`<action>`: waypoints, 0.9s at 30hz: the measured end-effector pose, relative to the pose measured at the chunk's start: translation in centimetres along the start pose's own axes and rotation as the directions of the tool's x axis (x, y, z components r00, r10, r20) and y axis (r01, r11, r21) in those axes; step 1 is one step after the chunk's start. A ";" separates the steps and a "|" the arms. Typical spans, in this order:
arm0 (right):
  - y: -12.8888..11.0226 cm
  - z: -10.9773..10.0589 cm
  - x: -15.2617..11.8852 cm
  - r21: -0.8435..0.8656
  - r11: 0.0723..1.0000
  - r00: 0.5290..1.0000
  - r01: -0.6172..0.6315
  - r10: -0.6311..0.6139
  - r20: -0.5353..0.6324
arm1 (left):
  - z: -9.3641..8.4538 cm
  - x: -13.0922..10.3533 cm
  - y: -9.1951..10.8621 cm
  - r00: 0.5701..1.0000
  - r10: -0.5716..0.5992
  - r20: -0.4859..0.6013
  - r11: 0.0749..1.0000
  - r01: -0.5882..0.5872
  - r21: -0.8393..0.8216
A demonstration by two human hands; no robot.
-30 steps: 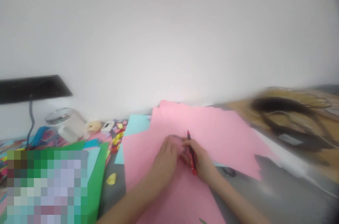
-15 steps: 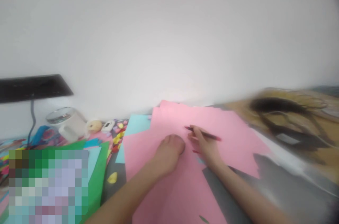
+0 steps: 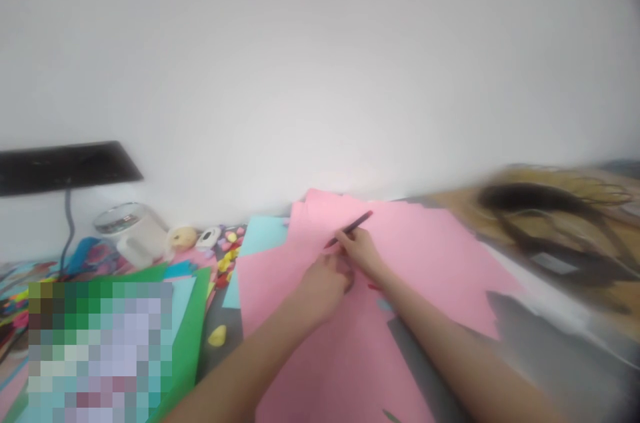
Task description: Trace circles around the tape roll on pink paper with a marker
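A large pink paper sheet [image 3: 305, 369] lies in front of me, overlapping more pink sheets [image 3: 425, 249] behind it. My right hand [image 3: 361, 249] is closed round a dark pen [image 3: 359, 221] with a red end, held slanted, its tip pointing down and left close to the paper. Just below it, my left hand [image 3: 327, 286] rests on the pink sheet with fingers curled. A dark rounded edge shows at those fingers, but blur hides what it is. A small red piece [image 3: 375, 287] lies beside my right wrist.
Left are green paper [image 3: 200, 316], a white mug-like container [image 3: 137, 236], a round beige item [image 3: 183, 237] and colourful small pieces [image 3: 230, 256]. A yellow piece [image 3: 217, 335] lies nearer. A dark strapped object [image 3: 555, 236] sits right. A wall [image 3: 320, 76] rises behind.
My right hand has moved left and slightly up with the pen, which now slants the other way, its tip above my left hand. My left hand stays nearly in place.
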State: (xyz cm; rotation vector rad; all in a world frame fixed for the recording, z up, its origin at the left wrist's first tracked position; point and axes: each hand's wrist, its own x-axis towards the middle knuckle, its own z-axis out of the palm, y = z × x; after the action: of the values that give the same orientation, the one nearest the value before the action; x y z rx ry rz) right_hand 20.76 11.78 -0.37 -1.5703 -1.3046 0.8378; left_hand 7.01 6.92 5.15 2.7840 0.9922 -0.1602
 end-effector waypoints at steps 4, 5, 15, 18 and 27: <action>-0.1 0.4 0.9 -0.032 0.999 0.997 0.019 -0.017 0.079 | 0.1 0.2 0.2 0.999 -0.003 0.042 1.000 0.003 0.017; -0.2 0.3 1.1 -0.037 0.999 0.995 0.023 -0.019 0.100 | 0.1 0.2 0.3 0.999 -0.002 0.044 1.000 0.001 0.025; -1.2 0.0 1.8 -0.049 0.998 0.958 0.029 -0.014 0.286 | 2.5 0.4 0.2 0.999 -0.032 0.003 0.976 0.031 0.215; -1.5 0.0 1.9 -0.067 0.997 0.949 0.034 -0.011 0.315 | 3.6 0.6 0.0 0.999 -0.013 -0.038 0.971 0.022 0.239; -2.4 0.0 1.7 -0.126 0.989 0.936 0.079 -0.030 0.350 | 3.8 0.5 -0.4 0.996 0.030 -0.087 0.971 -0.008 0.240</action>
State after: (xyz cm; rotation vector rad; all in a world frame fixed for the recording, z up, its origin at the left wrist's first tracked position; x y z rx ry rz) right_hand 20.21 13.55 1.96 -1.5298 -1.6824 1.0423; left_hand 6.96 6.72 1.33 3.0431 1.0293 -0.1634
